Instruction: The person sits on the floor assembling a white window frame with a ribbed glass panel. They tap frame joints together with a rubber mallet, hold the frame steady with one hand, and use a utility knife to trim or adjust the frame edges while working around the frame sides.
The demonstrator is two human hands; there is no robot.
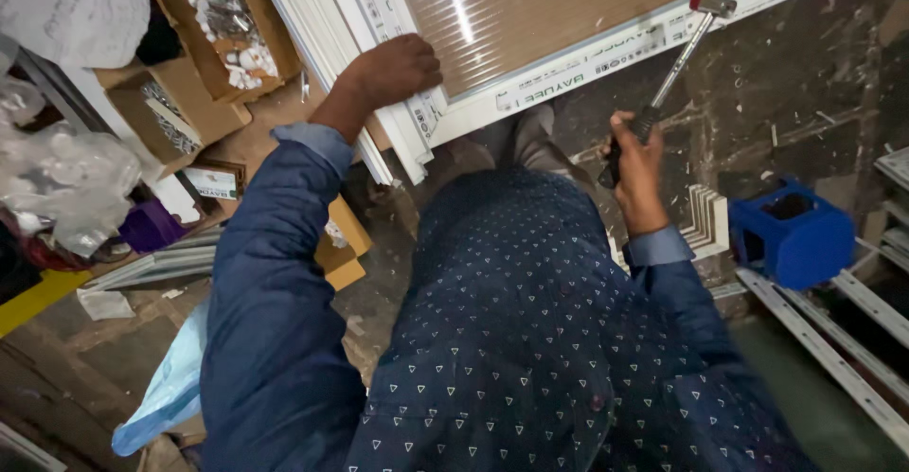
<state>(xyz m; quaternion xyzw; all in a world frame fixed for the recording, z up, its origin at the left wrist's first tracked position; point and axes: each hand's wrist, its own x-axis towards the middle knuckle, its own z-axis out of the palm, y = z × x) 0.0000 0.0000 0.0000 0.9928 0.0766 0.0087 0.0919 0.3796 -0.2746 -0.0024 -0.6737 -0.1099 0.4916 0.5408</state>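
Observation:
My left hand (393, 71) rests closed on the corner of a white plastic window frame (606, 53) with a ribbed brown panel (530, 3) inside it. My right hand (636, 160) grips the black handle of a hammer (677, 65), whose metal shaft runs up to a red-tipped head lying against the frame's white edge. Both arms wear dark blue sleeves over a dotted dark blue shirt.
Cardboard boxes (222, 27) of small white and metal parts stand at upper left, with plastic bags (66, 174) beside them. A blue plastic box (793, 233) and white corner pieces (705, 221) sit on the dirty floor at right. Metal rails (852, 339) lie at lower right.

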